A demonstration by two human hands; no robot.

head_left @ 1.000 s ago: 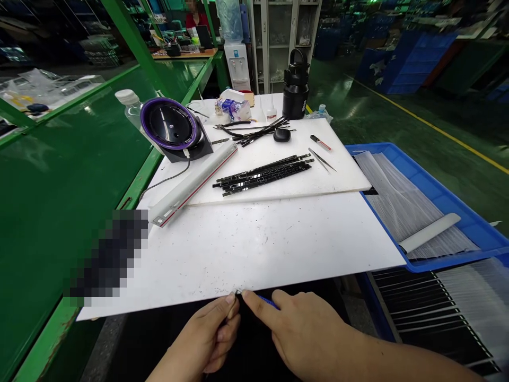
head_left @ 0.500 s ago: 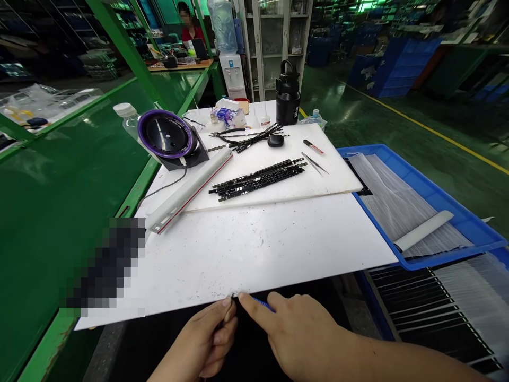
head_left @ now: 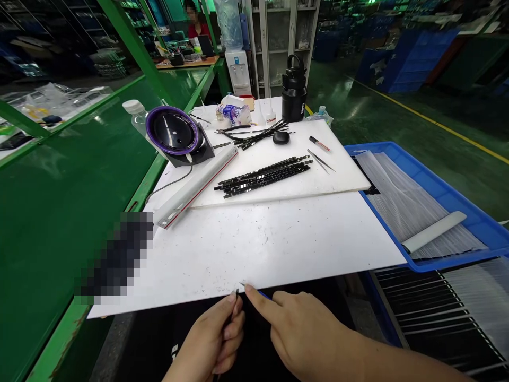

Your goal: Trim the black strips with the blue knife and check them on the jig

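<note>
My left hand [head_left: 212, 339] is closed in a pinch on a thin dark strip [head_left: 234, 309] just below the near edge of the white board [head_left: 254, 249]. My right hand [head_left: 302, 331] is closed on a blue-handled tool [head_left: 264, 295], index finger stretched along it, its tip touching the top of the strip. A pile of black strips [head_left: 262, 176] lies further back on a second white board [head_left: 286, 159]. Tweezers [head_left: 320, 160] lie to the right of the pile.
A purple-rimmed round lamp [head_left: 173, 131], a long white bar [head_left: 196, 185], a black bottle [head_left: 294, 95], a black oval case [head_left: 281, 137] and small bottles stand at the back. A blue tray [head_left: 437, 201] with clear sleeves sits right, black trays [head_left: 429, 313] below it. Green benches [head_left: 59, 185] lie left.
The view has shifted slightly. Both hands stay at the board's near edge, with the tool tip still against the strip.
</note>
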